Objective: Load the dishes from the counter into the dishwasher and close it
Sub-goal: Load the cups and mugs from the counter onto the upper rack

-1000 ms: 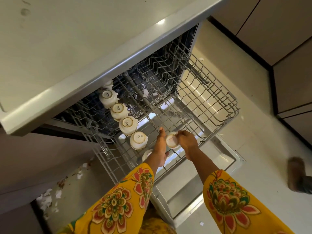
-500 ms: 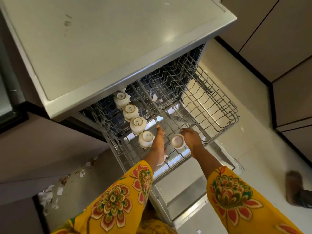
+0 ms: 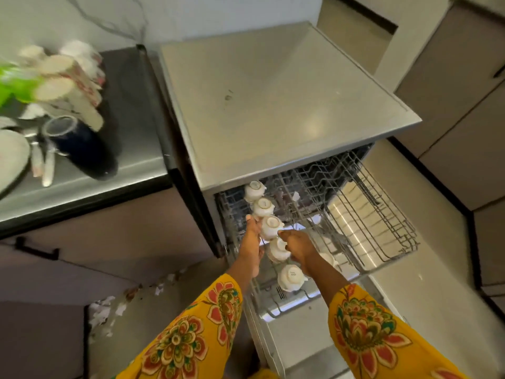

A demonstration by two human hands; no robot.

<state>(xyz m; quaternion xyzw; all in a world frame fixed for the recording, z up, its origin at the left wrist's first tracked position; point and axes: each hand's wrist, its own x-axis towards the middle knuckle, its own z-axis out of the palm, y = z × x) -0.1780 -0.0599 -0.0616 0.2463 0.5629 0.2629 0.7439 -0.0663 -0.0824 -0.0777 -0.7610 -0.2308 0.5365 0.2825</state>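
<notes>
Where the table (image 3: 131, 165) runs along the far left, blurred dishes waiting: a white plate (image 3: 11, 157) at the edge, cutlery (image 3: 41, 162) beside it, a dark blue glass (image 3: 79, 149) lying on its side, pale patterned cups (image 3: 73, 86) stacked behind, something bright green (image 3: 16, 83) too smeared to name. Scraps of white paper (image 3: 106, 310) scattered on the floor below. Right of the table, the dishwasher (image 3: 273, 105) with door dropped open and upper wire rack (image 3: 382, 228) pulled out toward the near side. Along the rack's left side, a row of small white cups (image 3: 291, 277), all upside down, running from far to near. Left hand (image 3: 252, 247) reaching in at the row's left, fingers mostly straight and resting against the third cup (image 3: 270, 227), not visibly curled round it. Right hand (image 3: 299, 248) just right of the row, fingertips bent toward the same cup's handle and touching it; whether pinching or only touching, cannot tell. Another pale cup (image 3: 329, 259) partly hidden behind the right wrist. Yellow floral sleeves (image 3: 191, 337) on both forearms. Beige cupboards (image 3: 464, 105) on the far right.
</notes>
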